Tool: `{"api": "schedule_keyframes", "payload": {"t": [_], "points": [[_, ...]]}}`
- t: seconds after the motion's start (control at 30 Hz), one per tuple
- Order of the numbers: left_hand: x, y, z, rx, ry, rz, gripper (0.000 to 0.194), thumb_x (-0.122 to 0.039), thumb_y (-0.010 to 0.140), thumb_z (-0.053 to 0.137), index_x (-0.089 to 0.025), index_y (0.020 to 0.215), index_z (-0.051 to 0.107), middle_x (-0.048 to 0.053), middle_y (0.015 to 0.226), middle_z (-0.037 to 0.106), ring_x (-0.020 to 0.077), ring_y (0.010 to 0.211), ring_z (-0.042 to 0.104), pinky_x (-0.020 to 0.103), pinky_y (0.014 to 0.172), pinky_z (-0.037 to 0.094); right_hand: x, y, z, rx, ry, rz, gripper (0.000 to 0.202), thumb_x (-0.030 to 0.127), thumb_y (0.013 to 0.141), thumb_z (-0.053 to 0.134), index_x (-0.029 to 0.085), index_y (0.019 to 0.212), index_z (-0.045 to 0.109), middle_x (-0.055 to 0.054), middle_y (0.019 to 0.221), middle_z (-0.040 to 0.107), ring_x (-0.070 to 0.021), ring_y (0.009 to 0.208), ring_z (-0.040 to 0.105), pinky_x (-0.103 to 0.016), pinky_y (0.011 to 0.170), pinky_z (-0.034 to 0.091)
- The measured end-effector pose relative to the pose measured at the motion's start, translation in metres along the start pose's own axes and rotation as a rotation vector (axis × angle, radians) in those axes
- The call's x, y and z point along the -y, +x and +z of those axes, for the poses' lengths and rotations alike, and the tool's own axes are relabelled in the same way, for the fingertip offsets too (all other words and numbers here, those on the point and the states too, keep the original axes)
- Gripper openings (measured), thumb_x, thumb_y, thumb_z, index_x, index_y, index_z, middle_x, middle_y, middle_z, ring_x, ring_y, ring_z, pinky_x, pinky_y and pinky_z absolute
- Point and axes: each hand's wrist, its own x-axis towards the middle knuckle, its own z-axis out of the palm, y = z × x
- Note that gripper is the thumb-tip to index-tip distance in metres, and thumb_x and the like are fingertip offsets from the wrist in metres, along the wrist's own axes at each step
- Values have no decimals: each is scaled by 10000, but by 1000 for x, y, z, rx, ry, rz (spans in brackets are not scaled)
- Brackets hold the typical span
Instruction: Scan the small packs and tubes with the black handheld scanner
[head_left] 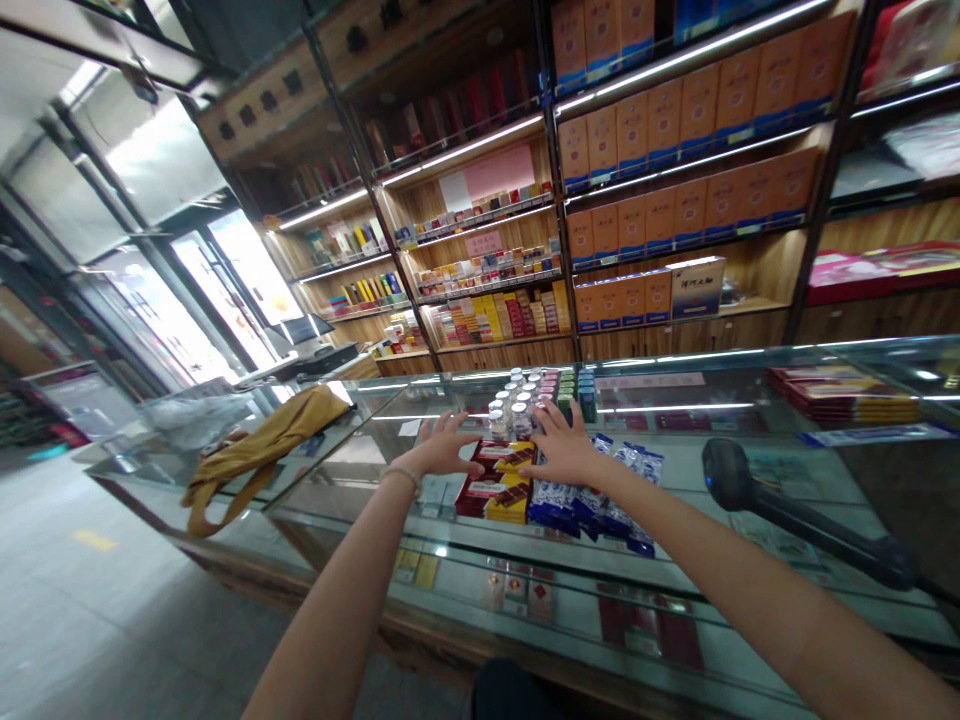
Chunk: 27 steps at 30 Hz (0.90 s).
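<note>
My left hand (442, 447) is over the glass counter with its fingers spread, its thumb at the left edge of the red-and-yellow chocolate boxes (495, 497). On the other side of these boxes, my right hand (562, 447) also has its fingers apart, with the thumb by the boxes' right side. Whether either thumb touches them I cannot tell. Blue-and-white snack packets (630, 470) lie in a heap under and beside my right wrist. Just beyond my fingers stand rows of small white-capped bottles (516, 385), with green tins (568, 385) and blue tins (586, 393) to their right.
A black barcode scanner (810, 520) reaches over the counter (697, 450) from the right. Stacked red packs (840, 395) lie at the back right. A mustard-yellow bag (262, 450) rests at the left end. Wall shelves behind hold orange boxes (660, 215) and small packs.
</note>
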Motion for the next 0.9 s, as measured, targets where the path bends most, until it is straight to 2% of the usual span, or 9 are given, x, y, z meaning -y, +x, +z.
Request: {"api": "schedule_keyframes", "payload": {"t": [0.07,0.17,0.37,0.5,0.7,0.8,0.9], "points": [[-1,0,-2,9,-6,5,752,-715,689,726,-462,1381,576,50,1703,208,422,1559,98,730,1174,76,0,1,-2,5,12,-3,817,821,872,385,184,1284,688,-171,1678,214,-412,1556,55,-678,1183,-125],[-2,-1,-1,-46,-20,13,712,-679,674,765,-441,1331,626,55,1696,226,429,1555,103,729,1176,78,0,2,-2,-18,9,-5,801,818,866,405,183,1253,701,-171,1675,220,-409,1554,71,-685,1188,-102],[-1,-3,4,-276,20,46,673,-596,617,854,-360,1228,703,86,1660,307,425,1539,170,681,1207,48,-3,1,0,-153,-44,-29,748,795,835,508,181,1214,704,-165,1664,261,-408,1541,131,-698,1194,-58],[-6,-6,1,-442,87,97,669,-575,586,884,-303,1175,716,127,1646,321,411,1537,188,654,1221,36,-8,-2,-2,-280,-88,-34,684,746,830,571,183,1198,692,-160,1648,304,-389,1532,179,-675,1208,-54],[-29,-11,-13,-676,158,149,625,-552,608,881,-232,1112,697,176,1623,352,417,1521,236,655,1223,58,-28,-8,-7,-502,-195,-92,659,682,775,694,178,1197,650,-167,1646,308,-375,1544,148,-635,1217,-108],[-45,-10,-18,-780,172,154,549,-537,653,857,-216,1064,684,178,1622,359,415,1517,252,645,1228,61,-40,-13,-13,-594,-244,-127,654,650,806,683,168,1243,609,-174,1642,313,-361,1550,141,-631,1223,-104],[-60,-6,-20,-852,190,141,556,-536,672,843,-200,1078,665,191,1621,360,417,1515,256,644,1224,69,-52,-20,-21,-655,-288,-159,626,600,836,673,166,1275,573,-175,1641,315,-345,1554,144,-628,1232,-79]]}}
